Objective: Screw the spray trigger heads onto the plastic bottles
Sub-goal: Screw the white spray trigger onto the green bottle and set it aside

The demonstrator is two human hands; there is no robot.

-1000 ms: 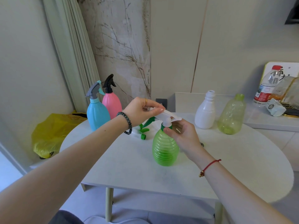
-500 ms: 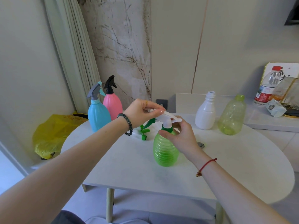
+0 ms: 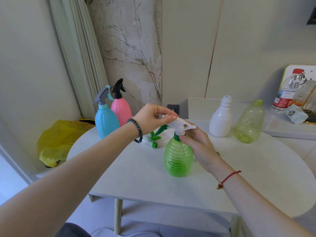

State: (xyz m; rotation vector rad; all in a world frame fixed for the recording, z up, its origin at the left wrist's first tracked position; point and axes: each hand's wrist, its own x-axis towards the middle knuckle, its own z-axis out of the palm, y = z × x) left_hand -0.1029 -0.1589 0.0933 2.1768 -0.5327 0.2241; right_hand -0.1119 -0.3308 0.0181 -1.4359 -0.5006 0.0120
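Observation:
A ribbed green bottle (image 3: 177, 156) stands upright near the middle of the white table (image 3: 136, 171). A white spray trigger head (image 3: 179, 124) sits on its neck. My left hand (image 3: 153, 117) pinches the rear of that head from above. My right hand (image 3: 196, 142) has its fingers on the dark green collar (image 3: 176, 136) at the neck. A loose green trigger head (image 3: 156, 136) lies on the table behind my left wrist. A white bottle (image 3: 220, 117) and a pale yellow-green bottle (image 3: 249, 122) stand open-necked at the back right.
A blue bottle (image 3: 106, 120) and a pink bottle (image 3: 121, 108), both with trigger heads on, stand at the table's back left. A yellow bag (image 3: 56, 141) lies left of the table. A water bottle (image 3: 287, 89) and clutter sit on the right ledge.
My right hand's fingers have shifted around the collar at the green bottle's neck. My left hand stays on the white head. The bottle stands in the same spot.

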